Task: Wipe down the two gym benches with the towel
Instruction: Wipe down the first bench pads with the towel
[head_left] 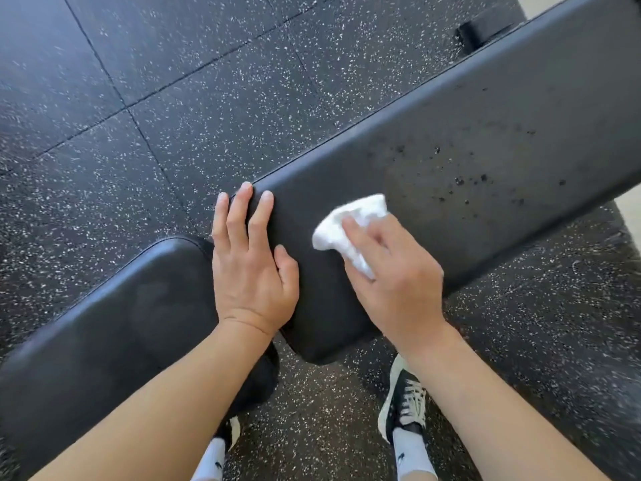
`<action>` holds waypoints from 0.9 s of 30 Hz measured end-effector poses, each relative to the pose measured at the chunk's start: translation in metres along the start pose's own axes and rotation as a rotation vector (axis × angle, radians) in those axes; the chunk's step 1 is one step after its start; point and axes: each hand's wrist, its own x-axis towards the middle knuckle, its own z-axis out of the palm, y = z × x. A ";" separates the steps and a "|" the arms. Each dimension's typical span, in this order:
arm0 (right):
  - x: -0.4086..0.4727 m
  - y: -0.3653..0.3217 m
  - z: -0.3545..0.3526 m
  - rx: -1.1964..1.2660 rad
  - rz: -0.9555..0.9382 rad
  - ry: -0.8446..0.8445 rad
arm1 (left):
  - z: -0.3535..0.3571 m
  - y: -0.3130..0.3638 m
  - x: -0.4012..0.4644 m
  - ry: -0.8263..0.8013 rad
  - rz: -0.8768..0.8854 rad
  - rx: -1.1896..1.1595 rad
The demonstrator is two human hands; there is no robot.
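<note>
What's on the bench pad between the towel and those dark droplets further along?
In the head view, only bare black bench pad lies between the white towel, gripped by the right hand, and the dark droplets.

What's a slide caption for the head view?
Right hand wipes the bench with a white towel; left hand rests flat on it.
</note>
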 end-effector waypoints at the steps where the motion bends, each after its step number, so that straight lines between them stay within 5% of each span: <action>1: -0.021 0.008 -0.007 -0.001 -0.028 -0.007 | 0.000 0.000 0.000 0.004 0.000 -0.001; 5: -0.030 0.024 -0.009 -0.028 -0.100 0.020 | -0.001 -0.001 0.001 0.002 0.002 0.007; 14: 0.146 -0.027 0.043 -0.100 0.108 -0.002 | -0.001 0.000 0.001 -0.011 0.016 0.015; 24: 0.047 0.000 0.011 0.017 -0.213 -0.093 | 0.000 -0.002 0.001 -0.008 0.035 0.017; 27: 0.070 0.041 -0.001 -0.090 -0.062 -0.011 | 0.001 -0.002 0.001 -0.002 0.033 0.015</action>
